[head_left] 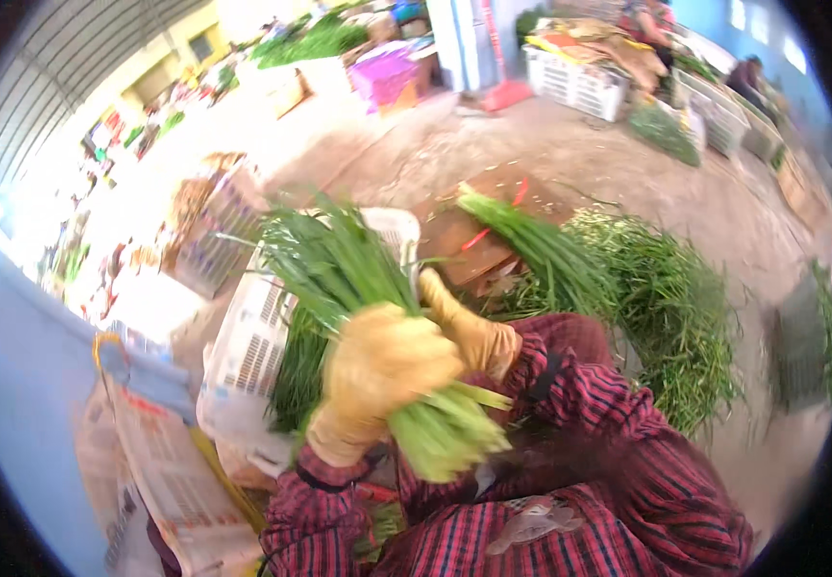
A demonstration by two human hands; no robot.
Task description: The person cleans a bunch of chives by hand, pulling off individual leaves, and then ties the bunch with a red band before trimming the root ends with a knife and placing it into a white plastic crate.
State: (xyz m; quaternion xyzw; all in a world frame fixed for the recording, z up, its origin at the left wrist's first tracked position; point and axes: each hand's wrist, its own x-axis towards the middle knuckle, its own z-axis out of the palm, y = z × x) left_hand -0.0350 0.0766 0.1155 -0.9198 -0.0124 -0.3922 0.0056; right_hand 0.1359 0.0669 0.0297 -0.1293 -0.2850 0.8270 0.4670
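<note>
A thick bunch of garlic chives (pixel 353 264) is held slanting before me, leaf tips up and left, pale cut ends down and right. My left hand (pixel 382 370), in a tan glove and slightly blurred, is closed around its middle. Also gloved, my right hand (pixel 469 327) presses against the bunch's right side. One of its digits points up along the leaves; the others are hidden behind the bunch and my left hand. Beyond my right hand, another bunch of chives (pixel 541 240) with a red tie lies on a brown board (pixel 478 192).
A white plastic crate (pixel 243 361) holding more greens stands at my left. A large heap of loose green leaves (pixel 670 308) spreads on the floor at right. Farther back are a red broom (pixel 507 93), a white crate topped with cardboard (pixel 574 82), and seated people.
</note>
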